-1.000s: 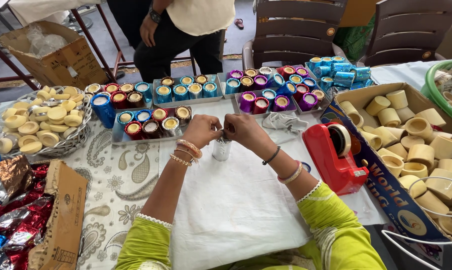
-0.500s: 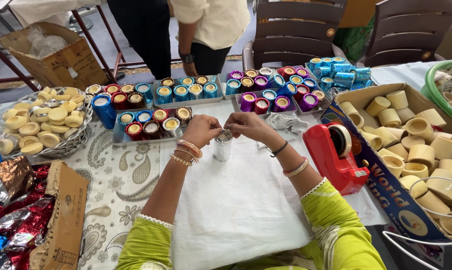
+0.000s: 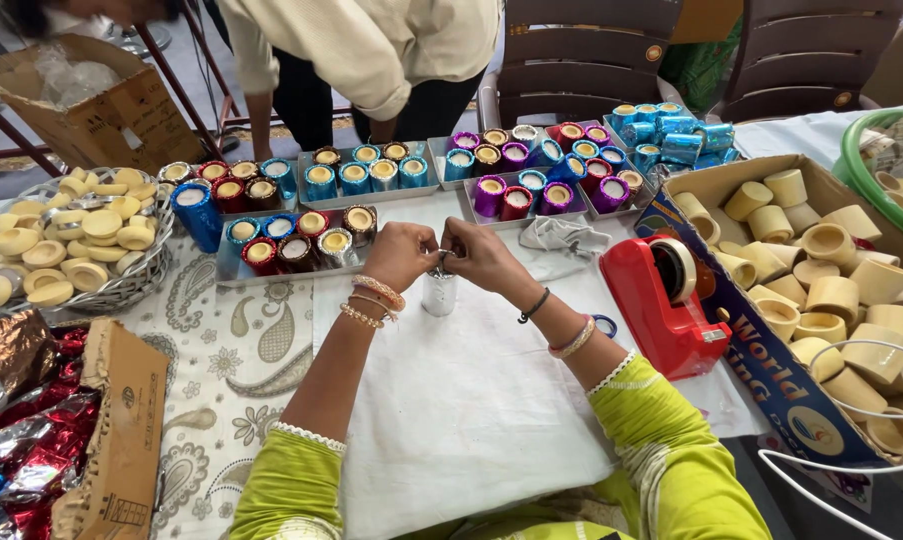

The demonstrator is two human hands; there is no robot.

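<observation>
Wrapping one silver foil-covered cup [image 3: 438, 293] on the white cloth [image 3: 471, 420]: left hand [image 3: 399, 255] and right hand [image 3: 481, 252] both pinching its top rim. Filling trays [image 3: 271, 262] with finished foil cups; remaining bare in the cardboard box [image 3: 761, 345], many plain cups [image 3: 831, 290].

Left hand [image 3: 399, 255] and right hand [image 3: 481, 255] pinch the top of a silver cup [image 3: 438, 292], standing on white cloth [image 3: 471, 400]. Red tape dispenser [image 3: 661, 300] sits right of the grip; trays [image 3: 233, 268] of foil-wrapped cups lie beyond it.
</observation>
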